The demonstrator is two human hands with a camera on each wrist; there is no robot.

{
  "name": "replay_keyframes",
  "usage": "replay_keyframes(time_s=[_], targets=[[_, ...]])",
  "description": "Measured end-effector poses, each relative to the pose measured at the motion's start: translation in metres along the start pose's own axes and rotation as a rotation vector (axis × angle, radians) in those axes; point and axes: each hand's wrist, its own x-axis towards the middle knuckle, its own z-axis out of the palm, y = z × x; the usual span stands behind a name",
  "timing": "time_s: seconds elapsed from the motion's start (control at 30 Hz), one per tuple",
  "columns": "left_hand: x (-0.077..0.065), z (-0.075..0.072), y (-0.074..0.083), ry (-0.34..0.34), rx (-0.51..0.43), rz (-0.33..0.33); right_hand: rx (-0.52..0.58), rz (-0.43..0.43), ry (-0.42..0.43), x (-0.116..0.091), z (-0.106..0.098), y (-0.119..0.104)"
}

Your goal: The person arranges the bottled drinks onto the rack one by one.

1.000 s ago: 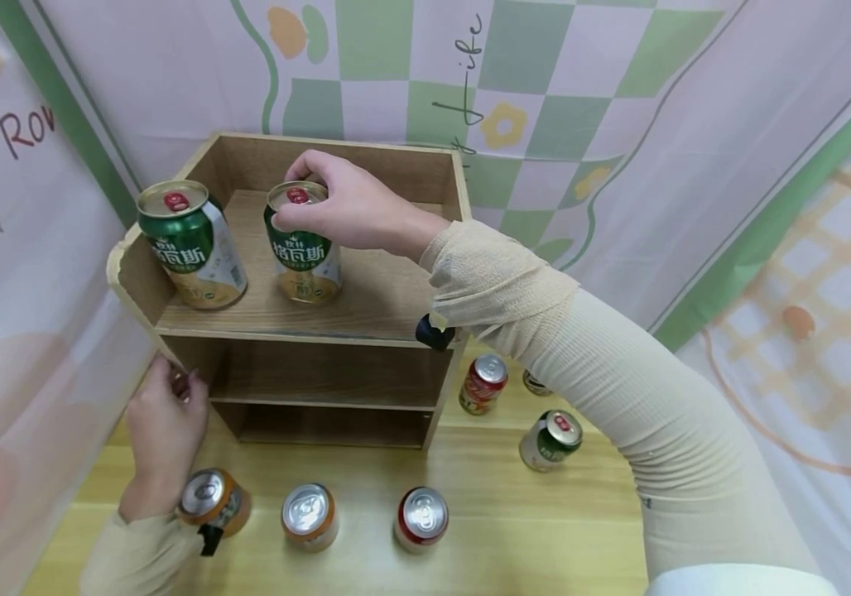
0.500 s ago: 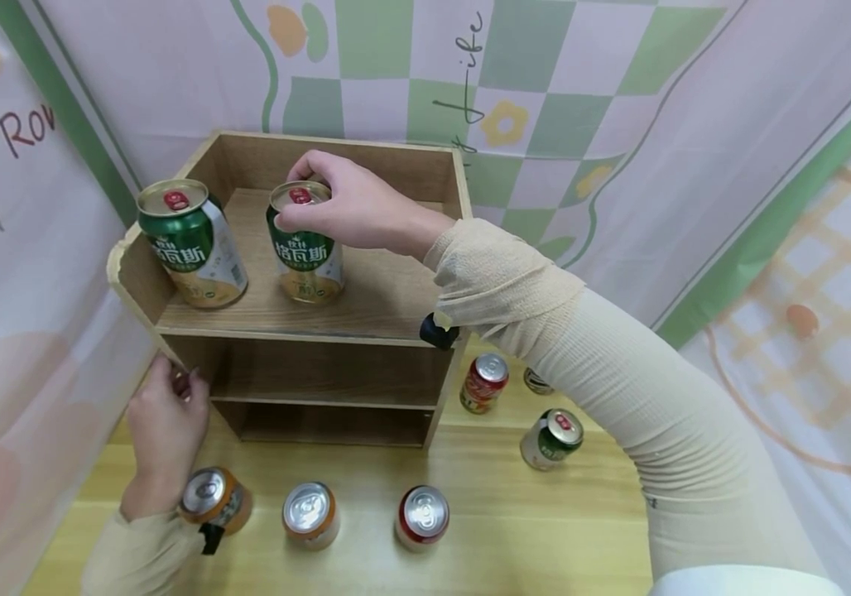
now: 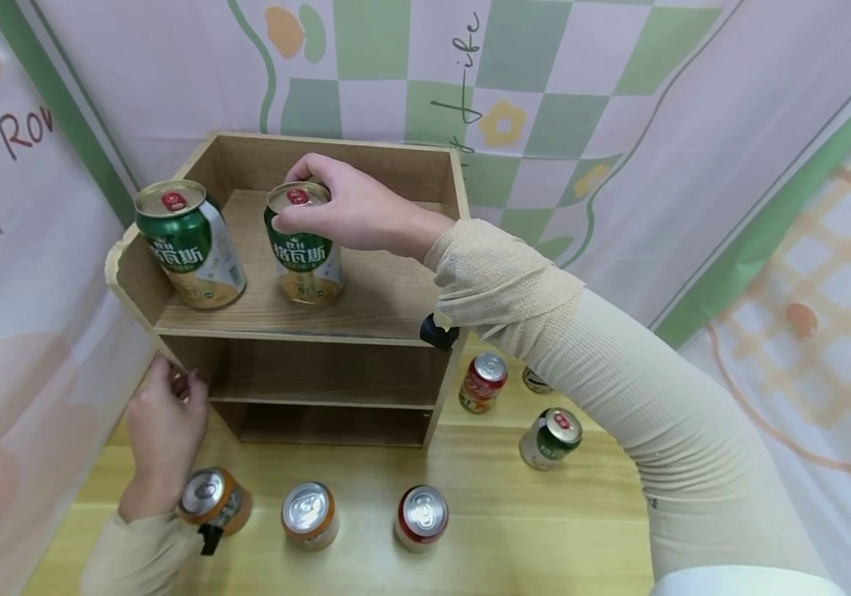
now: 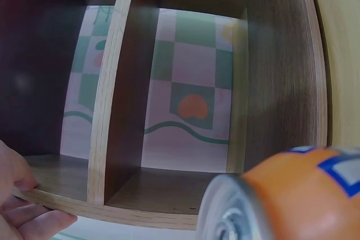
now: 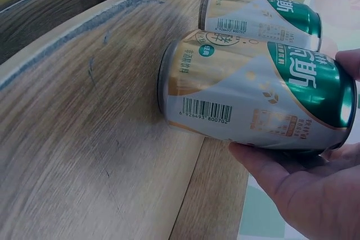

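My right hand [image 3: 354,203] grips the upper part of a green, white and gold drink can [image 3: 308,269], which stands upright on the top board of a small wooden shelf [image 3: 373,310]. In the right wrist view, thumb and fingers wrap the green end of that can [image 5: 253,91]. To its left stands a matching can [image 3: 190,248], apart from it. My left hand [image 3: 167,414] holds the front edge of the shelf's left side panel. The left wrist view shows its fingers [image 4: 45,223] around that wooden edge, with an orange can [image 4: 304,195] close by.
Two orange cans [image 3: 220,501], [image 3: 310,517] and a red-sided can [image 3: 421,519] stand on the wooden table [image 3: 515,530] before the shelf. At its right are a red can [image 3: 483,383], another green-and-white can [image 3: 550,440] and a partly hidden can [image 3: 536,381]. Patterned curtain [image 3: 366,50] hangs behind.
Almost nothing differs. The right hand stays on its can and the left hand on the shelf's side panel; the whole view shifts very slightly.
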Motion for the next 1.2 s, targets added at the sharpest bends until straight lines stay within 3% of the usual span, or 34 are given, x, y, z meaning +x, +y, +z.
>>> replay_keyframes(time_s=[0.53, 0.83, 1.2], targets=[[0.0003, -0.0002, 0.0006, 0.004, -0.028, 0.008, -0.051, -0.004, -0.09, -0.0056, -0.0071, -0.0043], [0.0002, -0.0008, 0.0009, 0.0, -0.026, -0.001, -0.049, -0.012, -0.088, -0.0052, -0.005, -0.0038], [0.0008, -0.0009, 0.0017, 0.006, -0.03, -0.006, -0.122, -0.012, -0.105, -0.0065, -0.0071, -0.0084]])
